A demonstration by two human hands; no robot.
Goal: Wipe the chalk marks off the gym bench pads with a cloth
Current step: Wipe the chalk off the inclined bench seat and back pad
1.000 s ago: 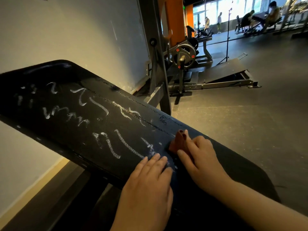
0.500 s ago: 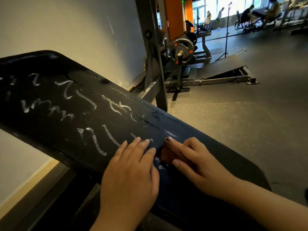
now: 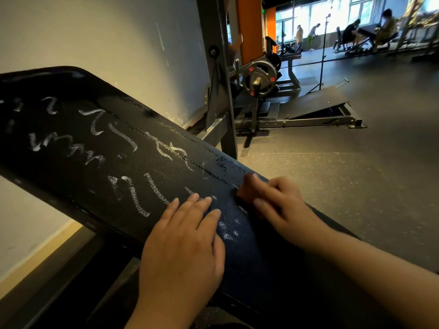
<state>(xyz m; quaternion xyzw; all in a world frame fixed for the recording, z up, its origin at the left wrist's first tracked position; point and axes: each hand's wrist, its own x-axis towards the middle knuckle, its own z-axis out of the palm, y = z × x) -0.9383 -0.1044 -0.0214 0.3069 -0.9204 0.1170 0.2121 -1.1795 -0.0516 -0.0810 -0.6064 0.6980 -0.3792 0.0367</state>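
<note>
Biggest thing on my feed is the grey gym floor [image 3: 344, 186] on the right, with a pale wall [image 3: 107, 43] behind on the left. The black pad [image 3: 71, 167] cuts across the shot on a slant, high end at the left and low end by my arms. Past it stands a machine [image 3: 256, 119] with a weight plate [image 3: 259, 78] on it, well apart from the pad. A few people [image 3: 351, 32] are way off by the windows, too small to make out.

My left hand [image 3: 183, 248] lies flat on the pad, palm down, fingers straight and close together, holding nothing. My right hand [image 3: 282, 210] is just beside it, a bit blurred, fingers curled over the cloth [image 3: 245, 191] and pressing it onto the pad near the far edge. The cloth is a small reddish-brown wad, mostly hidden under the fingers.

The chalk marks [image 3: 133, 143] run over the pad's upper stretch in white squiggles and strokes, the nearest ones right at my left fingertips. Faint smudges [image 3: 228, 231] sit between the two hands.
</note>
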